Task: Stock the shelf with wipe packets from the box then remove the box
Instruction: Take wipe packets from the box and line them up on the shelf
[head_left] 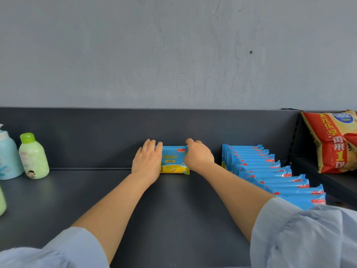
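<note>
A blue and yellow wipe packet (173, 159) stands upright against the back panel of the dark shelf (173, 209). My left hand (147, 159) grips its left end, fingers curled over the top edge. My right hand (198, 154) grips its right end the same way. To the right, a row of several blue wipe packets (266, 171) stands on edge, running from the back panel toward the front. No box is in view.
A pale green bottle with a green cap (33, 156) and a light blue pump bottle (7, 157) stand at the left. Another green bottle (2, 202) shows at the left edge. A red and yellow snack bag (336, 140) sits beyond a divider on the right.
</note>
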`<state>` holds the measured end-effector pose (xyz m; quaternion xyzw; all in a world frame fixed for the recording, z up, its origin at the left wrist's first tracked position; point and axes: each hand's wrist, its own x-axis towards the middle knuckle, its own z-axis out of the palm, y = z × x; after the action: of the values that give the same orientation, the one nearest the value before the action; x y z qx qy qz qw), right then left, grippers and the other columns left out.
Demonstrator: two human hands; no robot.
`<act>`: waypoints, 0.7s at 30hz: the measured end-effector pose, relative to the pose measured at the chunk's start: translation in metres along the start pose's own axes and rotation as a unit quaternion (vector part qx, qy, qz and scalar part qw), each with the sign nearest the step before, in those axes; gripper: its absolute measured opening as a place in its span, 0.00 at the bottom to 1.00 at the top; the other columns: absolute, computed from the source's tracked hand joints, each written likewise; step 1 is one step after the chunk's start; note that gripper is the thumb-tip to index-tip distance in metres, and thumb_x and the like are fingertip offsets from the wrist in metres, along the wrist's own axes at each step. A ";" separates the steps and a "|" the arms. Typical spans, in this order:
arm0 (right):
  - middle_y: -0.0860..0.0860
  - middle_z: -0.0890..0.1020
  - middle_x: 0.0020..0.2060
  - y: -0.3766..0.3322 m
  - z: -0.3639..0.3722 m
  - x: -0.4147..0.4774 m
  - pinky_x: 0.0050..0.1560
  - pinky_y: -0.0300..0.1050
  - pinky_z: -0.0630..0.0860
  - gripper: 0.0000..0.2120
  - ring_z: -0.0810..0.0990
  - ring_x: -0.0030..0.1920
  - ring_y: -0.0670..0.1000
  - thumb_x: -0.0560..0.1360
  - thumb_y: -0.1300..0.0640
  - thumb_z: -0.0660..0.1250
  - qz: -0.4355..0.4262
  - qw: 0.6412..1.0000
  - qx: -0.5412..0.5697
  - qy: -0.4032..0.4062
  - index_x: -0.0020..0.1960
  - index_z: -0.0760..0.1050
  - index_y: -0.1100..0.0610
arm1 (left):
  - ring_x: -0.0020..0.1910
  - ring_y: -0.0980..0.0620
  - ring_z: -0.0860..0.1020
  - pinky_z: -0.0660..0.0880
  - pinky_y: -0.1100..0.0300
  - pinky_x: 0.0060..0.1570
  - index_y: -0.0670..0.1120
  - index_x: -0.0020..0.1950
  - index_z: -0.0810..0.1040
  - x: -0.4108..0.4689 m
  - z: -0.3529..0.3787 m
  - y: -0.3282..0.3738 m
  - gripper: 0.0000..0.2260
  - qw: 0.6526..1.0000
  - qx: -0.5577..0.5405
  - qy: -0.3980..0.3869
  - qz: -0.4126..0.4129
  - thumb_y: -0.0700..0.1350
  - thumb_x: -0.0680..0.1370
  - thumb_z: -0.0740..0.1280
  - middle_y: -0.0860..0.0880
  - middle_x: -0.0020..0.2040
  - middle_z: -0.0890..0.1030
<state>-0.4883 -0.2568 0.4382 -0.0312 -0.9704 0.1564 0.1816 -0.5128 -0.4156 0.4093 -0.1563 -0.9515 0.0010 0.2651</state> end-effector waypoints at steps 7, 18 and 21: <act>0.55 0.73 0.58 -0.003 -0.015 -0.026 0.43 0.45 0.72 0.24 0.74 0.56 0.54 0.74 0.60 0.68 -0.038 0.999 -0.026 -0.016 0.68 0.64 0.56 | 0.71 0.48 0.62 0.69 0.55 0.63 0.44 0.74 0.58 -0.019 -0.027 0.004 0.32 1.000 0.020 -0.020 -0.011 0.42 0.74 0.70 0.46 0.70 0.66; 0.56 0.71 0.61 -0.006 -0.047 -0.104 0.46 0.47 0.71 0.22 0.71 0.60 0.55 0.76 0.60 0.64 -0.134 0.988 -0.061 -0.035 0.69 0.65 0.57 | 0.67 0.48 0.67 0.72 0.54 0.57 0.45 0.71 0.62 -0.104 -0.099 0.034 0.26 0.994 0.069 -0.047 -0.071 0.44 0.76 0.69 0.47 0.67 0.69; 0.56 0.72 0.59 -0.004 -0.058 -0.135 0.44 0.47 0.69 0.19 0.71 0.58 0.55 0.76 0.60 0.63 -0.164 0.984 -0.057 -0.040 0.66 0.66 0.57 | 0.64 0.48 0.69 0.72 0.54 0.53 0.45 0.67 0.65 -0.138 -0.120 0.048 0.22 0.992 0.073 -0.050 -0.094 0.43 0.76 0.69 0.47 0.64 0.71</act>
<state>-0.3409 -0.2594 0.4448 0.1243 -0.9762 0.0698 0.1634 -0.3261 -0.4208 0.4388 -0.0466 -0.9713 0.0532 0.2272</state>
